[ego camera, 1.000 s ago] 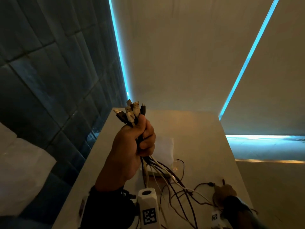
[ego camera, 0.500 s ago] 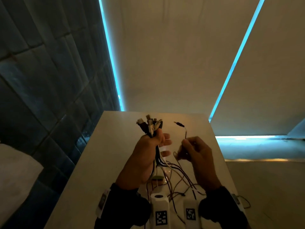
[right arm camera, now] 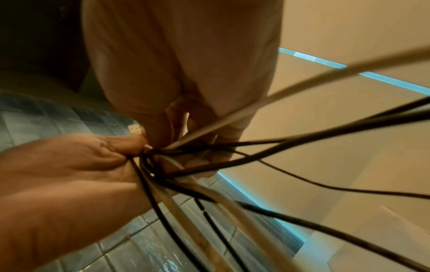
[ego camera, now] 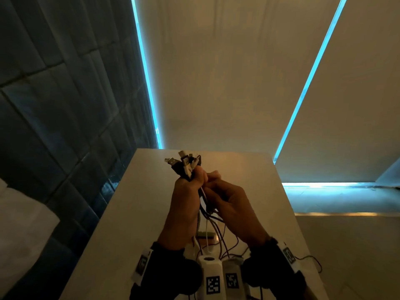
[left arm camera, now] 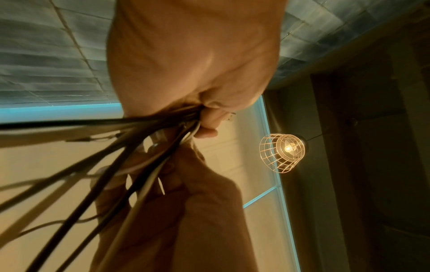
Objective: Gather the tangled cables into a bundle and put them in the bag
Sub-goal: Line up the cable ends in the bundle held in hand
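A bundle of black and white cables [ego camera: 186, 165] stands up from my left hand [ego camera: 190, 188], which grips it below the plugs. The loose lengths [ego camera: 208, 224] hang down onto the white table [ego camera: 134, 213]. My right hand [ego camera: 225, 198] is pressed against the left, its fingers curled round strands just under the left fist. In the left wrist view my left hand [left arm camera: 204, 117] clamps the cables [left arm camera: 121, 147], with the right hand [left arm camera: 186, 202] below. The right wrist view shows the right hand [right arm camera: 181, 73], the cables [right arm camera: 209, 158] and the left hand [right arm camera: 58, 174]. No bag is plainly visible.
A dark tiled wall [ego camera: 54, 115] runs along the table's left side. Blue light strips [ego camera: 147, 83] edge the beige wall behind. A caged lamp [left arm camera: 282, 152] hangs above. A small flat object [ego camera: 205, 234] lies under the hanging cables. A thin wire [ego camera: 311, 259] trails over the table's right edge.
My right hand came up from the table with a thin cable and now closes against the left hand's bundle. The left hand kept its grip throughout.
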`<move>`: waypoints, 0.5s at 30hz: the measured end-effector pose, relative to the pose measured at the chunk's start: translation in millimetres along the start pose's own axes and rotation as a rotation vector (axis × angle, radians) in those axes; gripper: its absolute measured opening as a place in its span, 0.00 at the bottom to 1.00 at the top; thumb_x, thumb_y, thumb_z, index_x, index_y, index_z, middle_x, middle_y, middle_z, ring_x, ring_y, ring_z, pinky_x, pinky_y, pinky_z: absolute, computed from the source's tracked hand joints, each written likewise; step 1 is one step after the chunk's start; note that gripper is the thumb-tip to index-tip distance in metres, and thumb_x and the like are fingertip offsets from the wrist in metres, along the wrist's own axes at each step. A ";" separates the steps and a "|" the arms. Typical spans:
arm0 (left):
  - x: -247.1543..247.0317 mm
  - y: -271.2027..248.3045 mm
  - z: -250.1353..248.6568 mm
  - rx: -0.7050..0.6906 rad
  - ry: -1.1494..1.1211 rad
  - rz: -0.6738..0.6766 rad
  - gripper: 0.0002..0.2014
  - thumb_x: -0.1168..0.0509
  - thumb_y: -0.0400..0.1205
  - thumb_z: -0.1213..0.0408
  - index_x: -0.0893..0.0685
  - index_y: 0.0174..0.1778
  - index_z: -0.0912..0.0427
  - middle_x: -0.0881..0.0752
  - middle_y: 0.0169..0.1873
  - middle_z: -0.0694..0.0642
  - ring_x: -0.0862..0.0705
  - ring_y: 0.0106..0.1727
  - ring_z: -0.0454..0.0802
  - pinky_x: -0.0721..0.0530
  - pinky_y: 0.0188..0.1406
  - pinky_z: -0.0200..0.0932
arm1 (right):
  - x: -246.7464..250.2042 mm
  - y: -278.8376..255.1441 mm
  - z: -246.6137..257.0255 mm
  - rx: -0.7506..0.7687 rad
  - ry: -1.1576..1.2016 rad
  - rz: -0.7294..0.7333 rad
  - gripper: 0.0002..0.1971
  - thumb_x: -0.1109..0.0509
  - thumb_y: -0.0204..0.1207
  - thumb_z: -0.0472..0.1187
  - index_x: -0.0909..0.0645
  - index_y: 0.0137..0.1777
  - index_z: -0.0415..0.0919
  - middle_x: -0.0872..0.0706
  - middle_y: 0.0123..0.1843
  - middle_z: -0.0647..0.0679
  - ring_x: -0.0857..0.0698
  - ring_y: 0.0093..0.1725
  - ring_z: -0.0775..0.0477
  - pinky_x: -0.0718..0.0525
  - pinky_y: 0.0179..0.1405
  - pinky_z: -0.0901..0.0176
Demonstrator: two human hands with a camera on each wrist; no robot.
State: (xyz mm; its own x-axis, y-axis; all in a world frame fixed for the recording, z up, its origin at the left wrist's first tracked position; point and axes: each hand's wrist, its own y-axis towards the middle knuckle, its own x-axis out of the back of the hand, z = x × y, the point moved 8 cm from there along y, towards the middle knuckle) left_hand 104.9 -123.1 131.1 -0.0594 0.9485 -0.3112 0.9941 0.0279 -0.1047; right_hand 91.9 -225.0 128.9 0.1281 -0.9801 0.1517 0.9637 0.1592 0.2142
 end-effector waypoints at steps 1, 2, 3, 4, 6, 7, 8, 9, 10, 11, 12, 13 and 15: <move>0.0 0.7 -2.8 -0.024 -0.041 0.006 0.14 0.45 0.87 0.61 0.24 0.38 0.61 0.09 0.44 0.63 0.12 0.56 0.60 0.21 0.65 0.64 | -0.4 -0.6 -2.0 -0.012 -0.014 0.018 0.08 0.36 0.82 0.32 0.15 0.48 0.34 0.17 0.33 0.47 0.21 0.32 0.51 0.19 0.37 0.56; -0.3 0.7 -7.3 -0.057 -0.065 0.013 0.15 0.47 0.88 0.61 0.25 0.37 0.61 0.10 0.36 0.58 0.10 0.52 0.59 0.19 0.62 0.62 | -0.1 -1.7 -4.2 -0.026 -0.032 0.028 0.08 0.35 0.82 0.33 0.15 0.46 0.34 0.17 0.32 0.49 0.21 0.32 0.53 0.20 0.37 0.58; 0.0 0.1 -12.5 -0.092 -0.076 0.011 0.15 0.48 0.88 0.62 0.26 0.36 0.61 0.13 0.27 0.52 0.09 0.47 0.58 0.17 0.57 0.58 | 1.6 -3.1 -7.3 -0.042 -0.052 0.027 0.07 0.34 0.81 0.35 0.15 0.44 0.35 0.17 0.32 0.52 0.21 0.32 0.56 0.21 0.36 0.62; 1.8 0.3 -16.6 -0.125 -0.087 -0.007 0.16 0.48 0.88 0.62 0.26 0.36 0.61 0.20 0.21 0.49 0.10 0.38 0.55 0.15 0.50 0.54 | 4.4 -4.3 -9.8 -0.053 -0.070 0.016 0.07 0.33 0.81 0.36 0.15 0.43 0.36 0.16 0.31 0.54 0.21 0.31 0.59 0.21 0.35 0.66; 7.4 3.0 -18.1 -0.136 -0.124 -0.047 0.14 0.47 0.88 0.61 0.25 0.37 0.60 0.30 0.17 0.47 0.22 0.21 0.47 0.17 0.32 0.46 | 10.4 -5.6 -15.2 -0.059 -0.105 -0.015 0.08 0.31 0.79 0.37 0.14 0.41 0.37 0.15 0.31 0.54 0.20 0.31 0.63 0.22 0.34 0.71; 8.8 4.7 -17.1 -0.125 -0.147 -0.046 0.14 0.46 0.88 0.60 0.25 0.37 0.60 0.32 0.17 0.47 0.30 0.18 0.44 0.23 0.24 0.42 | 13.3 -5.9 -18.6 -0.059 -0.134 -0.028 0.08 0.30 0.79 0.38 0.15 0.39 0.39 0.15 0.31 0.54 0.19 0.31 0.64 0.22 0.35 0.72; 9.7 7.2 -15.2 -0.114 -0.163 -0.038 0.15 0.46 0.88 0.59 0.25 0.37 0.59 0.34 0.17 0.46 0.35 0.16 0.42 0.30 0.19 0.39 | 15.3 -5.9 -22.2 -0.060 -0.166 -0.038 0.08 0.29 0.78 0.38 0.15 0.37 0.42 0.15 0.31 0.54 0.18 0.32 0.63 0.21 0.36 0.73; 10.3 9.4 -13.4 -0.108 -0.167 -0.029 0.15 0.46 0.87 0.58 0.26 0.36 0.59 0.35 0.17 0.46 0.38 0.16 0.41 0.35 0.16 0.37 | 17.3 -5.8 -27.8 -0.068 -0.187 -0.042 0.09 0.29 0.78 0.38 0.16 0.36 0.45 0.14 0.32 0.54 0.16 0.33 0.63 0.20 0.38 0.73; 10.8 10.9 -12.3 -0.106 -0.162 -0.024 0.16 0.46 0.87 0.58 0.26 0.35 0.59 0.35 0.16 0.45 0.40 0.15 0.40 0.39 0.15 0.37 | 18.0 -5.7 -34.4 -0.085 -0.188 -0.039 0.09 0.29 0.78 0.37 0.16 0.36 0.45 0.12 0.34 0.52 0.14 0.35 0.62 0.19 0.39 0.73; 11.9 12.2 -11.4 -0.106 -0.156 -0.021 0.16 0.46 0.87 0.58 0.27 0.34 0.59 0.36 0.16 0.45 0.41 0.15 0.40 0.41 0.14 0.36 | 18.4 -5.9 -41.8 -0.110 -0.182 -0.031 0.08 0.29 0.78 0.37 0.15 0.36 0.42 0.11 0.35 0.50 0.13 0.36 0.61 0.17 0.41 0.72; 13.0 13.0 -11.2 -0.108 -0.148 -0.021 0.17 0.46 0.88 0.58 0.27 0.33 0.59 0.36 0.16 0.45 0.41 0.15 0.40 0.42 0.14 0.36 | 18.6 -6.7 -48.5 -0.134 -0.181 -0.021 0.08 0.29 0.78 0.36 0.14 0.37 0.39 0.11 0.36 0.48 0.13 0.37 0.60 0.17 0.41 0.72; 14.3 13.5 -11.2 -0.105 -0.138 -0.024 0.17 0.46 0.88 0.59 0.27 0.33 0.59 0.36 0.16 0.46 0.42 0.15 0.40 0.43 0.14 0.36 | 19.0 -7.7 -54.6 -0.151 -0.191 -0.014 0.08 0.29 0.78 0.37 0.14 0.38 0.37 0.11 0.36 0.46 0.13 0.37 0.59 0.17 0.41 0.71; 16.9 13.4 -11.7 -0.102 -0.124 -0.025 0.17 0.47 0.88 0.59 0.28 0.33 0.59 0.37 0.15 0.47 0.42 0.15 0.40 0.43 0.14 0.36 | 21.5 -10.4 -65.1 -0.162 -0.227 -0.013 0.09 0.29 0.78 0.39 0.13 0.38 0.37 0.11 0.36 0.44 0.15 0.36 0.57 0.18 0.39 0.71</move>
State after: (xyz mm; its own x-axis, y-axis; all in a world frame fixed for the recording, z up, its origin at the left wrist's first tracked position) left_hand 118.3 -103.0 135.5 -0.0886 0.9009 -0.4248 0.9959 0.0888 -0.0193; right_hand 99.8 -255.5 67.1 0.0777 -0.9273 0.3662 0.9921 0.1081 0.0632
